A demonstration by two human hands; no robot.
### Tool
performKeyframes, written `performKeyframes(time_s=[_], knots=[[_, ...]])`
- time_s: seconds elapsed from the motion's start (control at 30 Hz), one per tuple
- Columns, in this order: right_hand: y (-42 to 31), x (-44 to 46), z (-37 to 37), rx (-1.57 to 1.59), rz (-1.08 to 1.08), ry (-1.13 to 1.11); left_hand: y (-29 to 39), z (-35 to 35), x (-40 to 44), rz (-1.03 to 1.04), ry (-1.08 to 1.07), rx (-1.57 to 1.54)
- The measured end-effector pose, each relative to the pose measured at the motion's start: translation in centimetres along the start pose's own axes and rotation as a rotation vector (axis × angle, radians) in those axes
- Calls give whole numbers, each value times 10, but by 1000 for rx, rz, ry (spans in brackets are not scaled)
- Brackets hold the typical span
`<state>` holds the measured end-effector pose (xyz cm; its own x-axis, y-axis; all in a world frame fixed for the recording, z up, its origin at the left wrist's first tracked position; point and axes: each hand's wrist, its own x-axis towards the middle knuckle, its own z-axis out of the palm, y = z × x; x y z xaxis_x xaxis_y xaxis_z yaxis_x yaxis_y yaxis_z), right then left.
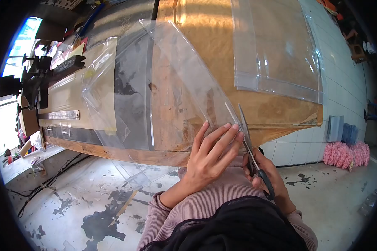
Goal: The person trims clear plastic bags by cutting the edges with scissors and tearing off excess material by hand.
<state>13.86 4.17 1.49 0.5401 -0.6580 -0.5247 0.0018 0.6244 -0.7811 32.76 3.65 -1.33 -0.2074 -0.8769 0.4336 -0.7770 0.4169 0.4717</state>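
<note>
The person's right hand (262,169) curls closed around the handles of the scissors (247,140), their blades parted beside the left hand. That left hand (215,152), fingers extended and slightly spread, rests palm down on a clear plastic sheet (188,54) (one corner overhangs the near edge), which slants away across the worktable (71,144), beside brown paper (205,42) farther off.

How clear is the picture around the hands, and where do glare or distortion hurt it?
Head view, centre: left hand, right hand and scissors look fairly sharp; head view, top: glare streaks the brown sheet; head view, left: the window is blown out; head view, borders: wide-angle bending, black corners.
</note>
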Motion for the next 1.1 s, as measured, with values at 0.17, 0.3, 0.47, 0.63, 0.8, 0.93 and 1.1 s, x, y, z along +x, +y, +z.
performKeyframes(time_s=[0.17, 0.3, 0.47, 0.63, 0.8, 0.93, 1.1], knots=[[0, 0, -1, -14, -2, -3, 0, 0, -1, 2, 9, 5], [1, 2, -3, -31, 4, 7, 0, 0, 0, -1, 3, 9], [4, 5, -4, -21, 1, 20, -1, -2, 0, 10, 3, 19], [12, 6, -6, 8, -6, 38, 0, -2, 0, 9, 12, 3], [10, 4, -8, -20, 15, 64, -4, 1, -5, 30, 14, 4], [8, 8, -3, -10, -32, 76, -2, -2, -2, 27, 46, -30], [18, 9, -5, -8, -49, 62, -3, -3, -3, 23, 59, -51]])
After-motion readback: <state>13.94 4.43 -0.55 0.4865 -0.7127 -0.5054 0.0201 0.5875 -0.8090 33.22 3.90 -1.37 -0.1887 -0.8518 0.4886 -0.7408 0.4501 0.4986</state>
